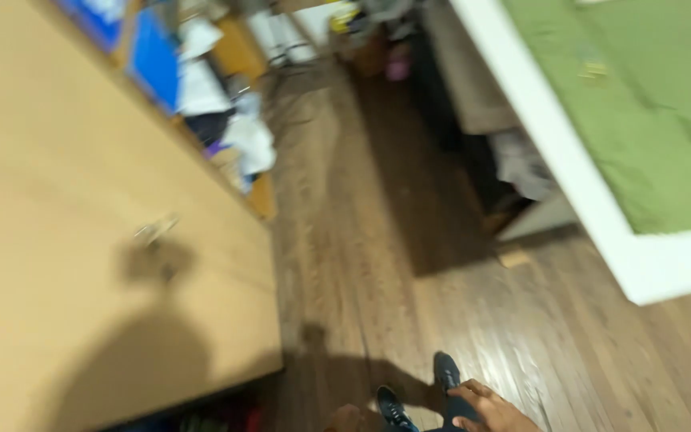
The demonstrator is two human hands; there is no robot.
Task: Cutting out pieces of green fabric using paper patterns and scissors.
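Nothing was in hand: the right hand (pixel 489 408) hung loose and empty at the bottom of the frame above the wooden floor (pixel 377 240). The left hand (pixel 349 419) was too blurred to tell, and a small clear object (pixel 156 230) lay untouched on the desk (pixel 65 160) at left.

One wooden cabinet door (pixel 81 200) with one metal handle (pixel 156 230), two dark shoes (pixel 447 372), one green mat (pixel 641 104), two blue panels (pixel 153 56).

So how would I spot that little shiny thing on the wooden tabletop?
Start at the big tan tabletop filling the left side. Near its right edge, above the person's shadow, lies a small clear, glinting object, too blurred to identify. It lies alone on bare wood, apart from the blue and white clutter at the far end.
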